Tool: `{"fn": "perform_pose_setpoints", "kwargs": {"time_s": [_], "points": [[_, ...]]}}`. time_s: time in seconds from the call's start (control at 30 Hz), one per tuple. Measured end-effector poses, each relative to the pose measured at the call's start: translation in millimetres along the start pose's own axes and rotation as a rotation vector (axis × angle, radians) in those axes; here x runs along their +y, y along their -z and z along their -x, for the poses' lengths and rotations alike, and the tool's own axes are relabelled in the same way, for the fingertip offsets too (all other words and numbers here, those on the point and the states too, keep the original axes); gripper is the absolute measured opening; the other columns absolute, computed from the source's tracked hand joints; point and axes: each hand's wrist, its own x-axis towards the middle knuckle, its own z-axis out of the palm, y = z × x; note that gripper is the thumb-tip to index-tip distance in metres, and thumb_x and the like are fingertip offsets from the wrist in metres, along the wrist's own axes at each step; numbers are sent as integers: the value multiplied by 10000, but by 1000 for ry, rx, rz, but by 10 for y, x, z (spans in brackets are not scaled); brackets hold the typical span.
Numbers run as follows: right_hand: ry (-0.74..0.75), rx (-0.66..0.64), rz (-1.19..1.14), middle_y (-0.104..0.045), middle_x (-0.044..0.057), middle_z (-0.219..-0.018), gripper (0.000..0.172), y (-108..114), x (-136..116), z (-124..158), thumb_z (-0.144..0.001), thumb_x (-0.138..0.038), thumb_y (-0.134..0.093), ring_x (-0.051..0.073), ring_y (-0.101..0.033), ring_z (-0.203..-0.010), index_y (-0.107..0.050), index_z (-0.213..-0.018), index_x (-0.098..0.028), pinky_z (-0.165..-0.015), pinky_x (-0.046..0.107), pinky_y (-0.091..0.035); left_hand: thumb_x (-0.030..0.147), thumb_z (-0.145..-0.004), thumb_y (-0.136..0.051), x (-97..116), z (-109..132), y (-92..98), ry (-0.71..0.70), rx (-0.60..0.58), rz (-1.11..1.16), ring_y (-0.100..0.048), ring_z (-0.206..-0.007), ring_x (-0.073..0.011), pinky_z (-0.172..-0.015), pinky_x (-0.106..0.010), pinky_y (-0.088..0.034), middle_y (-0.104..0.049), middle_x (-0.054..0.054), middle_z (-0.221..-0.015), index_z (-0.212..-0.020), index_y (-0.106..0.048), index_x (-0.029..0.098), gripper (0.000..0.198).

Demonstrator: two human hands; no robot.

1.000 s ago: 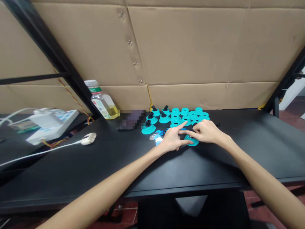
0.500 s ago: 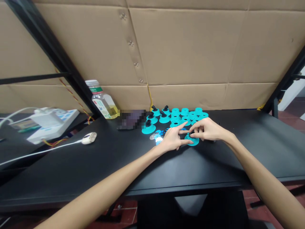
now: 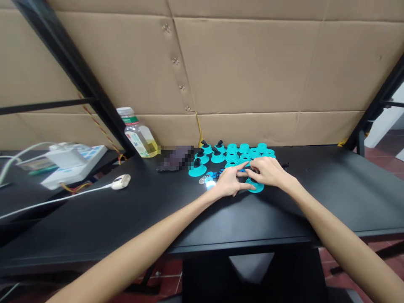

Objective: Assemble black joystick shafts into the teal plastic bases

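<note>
Teal cone (image 3: 257, 189), wide rim down on the worktop (image 3: 158, 214), between 2 bare hands. It is judged light and fairly stiff, probably smooth plastic; its thin rim may skid under a sidelong push. The sound hold is low, on opposite sides of the flare. The left hand (image 3: 230, 180) shows such a grip, thumb and 1 finger spread around the cone. The right hand (image 3: 269, 170) has a narrow grip, fingers bent together at the cone's top; whether they pinch a part cannot be told. Behind stand 5 black-tipped cones (image 3: 217, 158) and several open-topped cones (image 3: 244, 148); small discs (image 3: 202, 180) lie beside the left hand. The worktop is black, flat and faintly glossy. At its back, a bottle (image 3: 139, 136) stands before the cardboard wall (image 3: 252, 63); a power strip (image 3: 75, 166) lies far left, and red floor tiles (image 3: 378, 248) show below.
</note>
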Motion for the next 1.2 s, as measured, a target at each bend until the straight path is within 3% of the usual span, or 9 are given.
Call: {"fn": "perform_pose_setpoints", "kwargs": {"time_s": [0.13,0.27,0.33,0.5,0.57,0.7,0.83,1.2], "points": [[-123,-43,104,-637,68,-609,494,15,14,-8,-925,-418,-394,129,-482,-548,-672,-614,-155,-520,274,-168,486,-575,-836,12,-4,-4,50,18,-29,-564,-394,-106,-506,-278,-495,-681,-145,-1163,-1439,-395,223,1005],[-139,-84,107,-631,83,-591,618,123,30,26,-958,-493,-310,134,-500,-546,-675,-596,-151,-521,273,-174,516,-587,-821,-5,-2,-9,44,23,-50,-552,-385,-94,-514,-280,-495,-660,-158,-1199,-1431,-410,229,982],[-121,-74,67,-647,80,-635,575,193,54,59,-955,-476,-326,137,-513,-578,-667,-620,-156,-526,270,-179,531,-592,-813,-19,-1,-14,30,26,-52,-524,-362,-78,-509,-282,-491,-650,-165,-1215,-1436,-402,225,987],[-81,-87,-168,-634,4,-666,189,264,117,110,-817,-310,-529,116,-487,-602,-609,-702,-183,-550,242,-237,544,-609,-792,-19,-5,-8,15,5,-76,-507,-353,-79,-536,-295,-496,-666,-150,-1191,-1464,-347,223,1015],[-79,-123,-206,-606,-8,-637,129,239,125,106,-768,-275,-548,110,-459,-581,-565,-679,-181,-545,243,-237,537,-610,-788,-15,-9,-5,9,-7,-103,-553,-411,-106,-566,-300,-503,-678,-142,-1170,-1467,-339,219,1018],[-67,-155,-199,-530,-9,-575,236,174,137,89,-804,-322,-500,100,-386,-534,-469,-619,-180,-528,256,-206,533,-600,-790,-30,-11,-15,-24,8,-134,-631,-578,-161,-629,-312,-513,-685,-131,-1157,-1456,-359,196,1016],[-43,-172,-196,-455,-23,-516,351,165,149,92,-853,-383,-465,86,-324,-498,-401,-574,-180,-519,263,-185,523,-615,-783,-30,0,-27,-42,16,-135,-635,-601,-164,-649,-313,-514,-689,-121,-1150,-1451,-369,204,987],[-42,-196,-165,-362,-29,-441,485,169,142,113,-892,-429,-419,77,-253,-455,-371,-483,-171,-515,276,-167,470,-629,-784,55,24,-11,-26,25,-156,-693,-772,-248,-679,-343,-536,-682,-113,-1158,-1432,-413,232,916]]}}
